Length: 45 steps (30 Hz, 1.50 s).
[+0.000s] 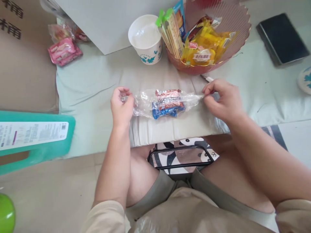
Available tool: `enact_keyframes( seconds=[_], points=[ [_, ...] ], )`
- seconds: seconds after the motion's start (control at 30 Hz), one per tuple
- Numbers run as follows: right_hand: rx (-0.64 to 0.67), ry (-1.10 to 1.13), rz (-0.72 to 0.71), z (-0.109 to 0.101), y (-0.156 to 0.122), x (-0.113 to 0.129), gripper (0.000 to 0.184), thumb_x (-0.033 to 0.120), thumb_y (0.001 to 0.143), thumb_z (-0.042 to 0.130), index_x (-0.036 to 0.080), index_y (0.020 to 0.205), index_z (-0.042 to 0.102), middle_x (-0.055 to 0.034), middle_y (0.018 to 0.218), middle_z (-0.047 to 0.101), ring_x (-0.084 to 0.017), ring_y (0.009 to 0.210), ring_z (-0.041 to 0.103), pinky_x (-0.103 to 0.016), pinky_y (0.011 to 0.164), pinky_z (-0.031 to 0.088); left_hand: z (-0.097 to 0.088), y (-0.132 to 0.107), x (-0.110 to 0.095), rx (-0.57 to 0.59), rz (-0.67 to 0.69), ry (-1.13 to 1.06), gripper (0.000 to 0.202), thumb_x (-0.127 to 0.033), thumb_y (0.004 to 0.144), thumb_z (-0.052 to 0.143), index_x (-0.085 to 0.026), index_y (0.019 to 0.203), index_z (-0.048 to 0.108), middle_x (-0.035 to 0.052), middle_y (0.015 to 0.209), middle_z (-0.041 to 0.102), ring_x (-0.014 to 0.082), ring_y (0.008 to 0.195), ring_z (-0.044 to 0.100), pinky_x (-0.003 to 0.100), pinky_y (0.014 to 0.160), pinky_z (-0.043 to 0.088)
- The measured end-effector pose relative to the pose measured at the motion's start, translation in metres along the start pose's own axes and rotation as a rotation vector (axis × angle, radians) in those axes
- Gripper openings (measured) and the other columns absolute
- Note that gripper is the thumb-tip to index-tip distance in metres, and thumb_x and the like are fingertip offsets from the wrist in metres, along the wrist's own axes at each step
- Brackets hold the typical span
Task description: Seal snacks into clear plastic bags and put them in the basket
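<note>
A clear plastic bag (145,104) lies stretched across the pale cloth-covered surface (97,94). Inside it are small snack packets, one red-orange (168,96) and one blue (164,111). My left hand (121,106) pinches the bag's left end with closed fingers. At the bag's right end, my right hand (222,98) grips the plastic between thumb and fingers. The bag is pulled taut between both hands.
Behind the bag stand a white paper cup (146,38) and a pink bowl (220,61) filled with yellow snack packs and long sticks. A dark tablet (282,37) lies far right. Pink packets (64,51) sit far left, a teal stool (36,137) near left.
</note>
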State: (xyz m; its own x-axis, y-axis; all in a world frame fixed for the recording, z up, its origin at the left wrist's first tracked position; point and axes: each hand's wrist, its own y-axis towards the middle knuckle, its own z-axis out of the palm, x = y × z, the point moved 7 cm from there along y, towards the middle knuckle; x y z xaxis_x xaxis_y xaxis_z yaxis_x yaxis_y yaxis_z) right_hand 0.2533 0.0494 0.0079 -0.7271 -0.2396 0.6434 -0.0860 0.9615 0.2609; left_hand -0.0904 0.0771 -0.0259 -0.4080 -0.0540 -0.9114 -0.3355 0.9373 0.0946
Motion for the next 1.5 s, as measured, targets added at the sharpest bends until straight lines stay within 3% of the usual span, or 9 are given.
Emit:
enact_keyframes(
  seconds=[0.2, 0.47, 0.67, 0.83, 0.97, 1.13, 1.23, 1.4, 1.5],
  points=[
    [0.151, 0.297, 0.059, 0.026, -0.003, -0.001, 0.032, 0.032, 0.087, 0.058, 0.025, 0.118, 0.061, -0.0044, 0.094, 0.074, -0.021, 0.075, 0.068, -0.036, 0.068, 0.056, 0.018, -0.008, -0.007, 0.256, -0.021, -0.016, 0.039, -0.029, 0.074, 0.074, -0.025, 0.111, 0.063, 0.0015, 0.091, 0.069, 0.0106, 0.054, 0.055, 0.026, 0.051, 0.046],
    [0.102, 0.114, -0.124, 0.009, -0.007, 0.021, 0.015, 0.034, 0.088, 0.059, 0.026, 0.087, 0.072, -0.008, 0.092, 0.067, -0.025, 0.087, 0.066, -0.046, 0.08, 0.057, 0.01, -0.015, -0.031, 0.235, 0.118, 0.186, 0.006, -0.027, 0.078, 0.066, -0.022, 0.081, 0.067, -0.0003, 0.074, 0.064, 0.0117, 0.057, 0.051, 0.026, 0.054, 0.043],
    [-0.06, 0.115, -0.135, -0.013, -0.012, 0.038, 0.009, 0.025, 0.084, 0.057, 0.027, 0.081, 0.065, -0.0104, 0.109, 0.071, -0.031, 0.11, 0.068, -0.053, 0.1, 0.053, -0.008, -0.036, -0.067, 0.096, 0.525, 0.248, 0.016, -0.039, 0.088, 0.06, -0.025, 0.092, 0.066, 0.009, 0.117, 0.07, 0.0254, 0.115, 0.065, 0.044, 0.104, 0.052],
    [0.158, 0.201, -0.25, -0.001, -0.021, 0.056, 0.007, 0.022, 0.076, 0.054, 0.027, 0.073, 0.058, -0.0057, 0.093, 0.075, -0.029, 0.103, 0.071, -0.051, 0.097, 0.053, 0.006, -0.068, -0.088, 0.306, 0.673, 0.457, 0.042, -0.051, 0.078, 0.073, -0.027, 0.112, 0.068, 0.0097, 0.13, 0.07, 0.0335, 0.131, 0.059, 0.055, 0.118, 0.041],
    [0.317, 0.147, -0.265, 0.011, -0.024, 0.056, 0.012, 0.022, 0.073, 0.051, 0.028, 0.078, 0.06, -0.0008, 0.077, 0.071, -0.023, 0.078, 0.069, -0.046, 0.093, 0.052, 0.012, -0.083, -0.085, 0.476, 0.576, 0.555, 0.007, -0.029, 0.081, 0.067, -0.025, 0.087, 0.068, 0.0052, 0.104, 0.077, 0.0284, 0.11, 0.07, 0.051, 0.111, 0.047],
    [0.398, 0.075, -0.35, 0.017, -0.022, 0.056, 0.021, 0.022, 0.078, 0.049, 0.027, 0.084, 0.069, -0.0033, 0.079, 0.072, -0.023, 0.078, 0.065, -0.041, 0.085, 0.048, 0.009, -0.085, -0.084, 0.436, 0.594, 0.574, 0.026, -0.027, 0.078, 0.071, -0.026, 0.104, 0.072, 0.0096, 0.136, 0.068, 0.0321, 0.129, 0.061, 0.054, 0.113, 0.046],
    [0.472, 0.035, -0.406, 0.025, -0.023, 0.056, 0.019, 0.021, 0.078, 0.051, 0.026, 0.074, 0.069, -0.0052, 0.087, 0.074, -0.024, 0.086, 0.065, -0.042, 0.086, 0.045, 0.011, -0.086, -0.083, 0.433, 0.624, 0.608, 0.008, -0.022, 0.078, 0.069, -0.024, 0.085, 0.072, 0.0091, 0.143, 0.063, 0.0351, 0.141, 0.051, 0.057, 0.117, 0.042],
    [0.434, -0.017, -0.393, 0.022, -0.019, 0.045, 0.019, 0.022, 0.075, 0.053, 0.024, 0.066, 0.069, -0.0063, 0.1, 0.076, -0.027, 0.094, 0.064, -0.045, 0.089, 0.043, 0.007, -0.108, -0.103, 0.486, 0.751, 0.596, 0.015, -0.02, 0.084, 0.06, -0.022, 0.07, 0.059, 0.0053, 0.098, 0.077, 0.0248, 0.097, 0.072, 0.044, 0.093, 0.052],
    [0.425, -0.02, -0.4, 0.016, -0.016, 0.039, 0.021, 0.025, 0.076, 0.053, 0.022, 0.062, 0.068, -0.0074, 0.099, 0.076, -0.027, 0.091, 0.063, -0.046, 0.087, 0.043, 0.003, -0.127, -0.111, 0.514, 0.751, 0.746, 0.021, -0.025, 0.088, 0.057, -0.023, 0.068, 0.053, 0.0002, 0.063, 0.065, 0.0182, 0.06, 0.061, 0.035, 0.062, 0.042]
  ],
)
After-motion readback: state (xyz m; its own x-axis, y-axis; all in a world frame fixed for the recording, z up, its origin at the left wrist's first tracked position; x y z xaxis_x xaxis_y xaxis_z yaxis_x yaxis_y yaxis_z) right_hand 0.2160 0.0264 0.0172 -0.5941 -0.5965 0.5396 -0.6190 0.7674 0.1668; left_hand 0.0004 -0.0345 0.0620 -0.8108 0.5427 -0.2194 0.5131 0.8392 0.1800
